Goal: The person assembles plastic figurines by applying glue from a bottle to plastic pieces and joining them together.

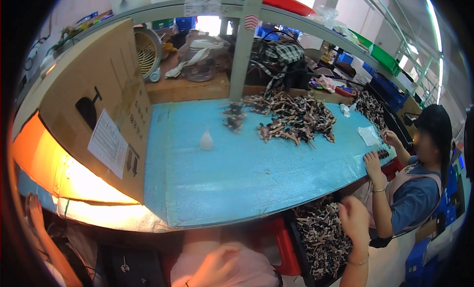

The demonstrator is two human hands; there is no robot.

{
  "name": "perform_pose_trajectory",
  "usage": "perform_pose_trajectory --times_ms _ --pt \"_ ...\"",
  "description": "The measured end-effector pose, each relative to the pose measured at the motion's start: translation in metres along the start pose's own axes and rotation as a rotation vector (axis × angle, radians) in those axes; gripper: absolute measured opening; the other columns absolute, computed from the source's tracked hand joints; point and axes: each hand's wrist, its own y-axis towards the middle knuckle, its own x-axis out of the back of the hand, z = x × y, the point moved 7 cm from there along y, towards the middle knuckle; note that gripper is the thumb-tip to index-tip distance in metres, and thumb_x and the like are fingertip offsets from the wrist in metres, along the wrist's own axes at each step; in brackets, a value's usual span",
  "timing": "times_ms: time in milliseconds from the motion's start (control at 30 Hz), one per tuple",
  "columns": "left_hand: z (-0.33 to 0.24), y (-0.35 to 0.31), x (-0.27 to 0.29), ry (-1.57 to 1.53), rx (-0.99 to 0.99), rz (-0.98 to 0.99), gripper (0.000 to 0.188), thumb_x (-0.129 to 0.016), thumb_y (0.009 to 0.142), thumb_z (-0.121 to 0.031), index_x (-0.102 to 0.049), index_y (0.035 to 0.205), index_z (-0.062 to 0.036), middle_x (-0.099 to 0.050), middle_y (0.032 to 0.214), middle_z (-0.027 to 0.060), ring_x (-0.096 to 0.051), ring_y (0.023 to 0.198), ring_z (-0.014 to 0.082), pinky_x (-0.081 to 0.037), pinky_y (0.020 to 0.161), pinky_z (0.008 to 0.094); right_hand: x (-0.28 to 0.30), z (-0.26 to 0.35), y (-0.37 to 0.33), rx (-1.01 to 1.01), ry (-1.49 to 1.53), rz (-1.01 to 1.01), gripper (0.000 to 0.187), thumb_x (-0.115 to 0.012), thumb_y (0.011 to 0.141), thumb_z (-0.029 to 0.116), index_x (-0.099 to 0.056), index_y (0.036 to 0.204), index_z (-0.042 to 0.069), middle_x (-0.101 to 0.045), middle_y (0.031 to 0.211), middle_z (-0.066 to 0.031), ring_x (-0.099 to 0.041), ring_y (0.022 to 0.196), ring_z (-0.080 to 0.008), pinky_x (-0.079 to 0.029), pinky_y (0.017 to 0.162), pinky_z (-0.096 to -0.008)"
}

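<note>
Table point(212, 183) with black bin point(302, 262) alongside
Small parts point(321, 237) fill bin; parts heap point(296, 116) lies toward table's far side. Right hand point(354, 219), curled, at bin; left hand point(219, 265), half-bent, over lap point(259, 273); any pinch: cannot tell.

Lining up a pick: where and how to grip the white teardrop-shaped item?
Probably take the white item by its broad lower body, from the person's side: it stands upright, narrowing to a tip, and the piled pieces lie beyond, rightward.
</note>
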Motion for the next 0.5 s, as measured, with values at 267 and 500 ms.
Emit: perform_pose_trajectory --times_ms 267,500 --pt "-0.019 -0.02 -0.005 0.128 -0.118 0.023 0.033 -0.056 0.087 -0.005 -0.046 0.117 0.0014 -0.055 0.105 0.0086 -0.055 0.093 0.0137 -0.045 0.081 0.026 -0.127 0.155 0.139 0.696 -0.054 -0.3 0.032 -0.054 0.076 0.011 -0.053 0.107 0.009 -0.056 0.098 -0.0099 -0.056 0.085 -0.0257 -0.044 0.074 -0.0351" --pt "-0.015 -0.027 0.003 -0.07 0.003 -0.157 0.03 -0.056 0.087 -0.006 -0.047 0.116 0.0013 -0.057 0.104 0.0089 -0.056 0.095 0.015 -0.046 0.081 0.0257 -0.163 0.171 0.169 0.926 -0.212 -0.289 0.007 -0.052 0.073 0.011 -0.058 0.074 0.009 -0.054 0.088 -0.0097 -0.05 0.086 -0.0247 -0.037 0.08 -0.0377"
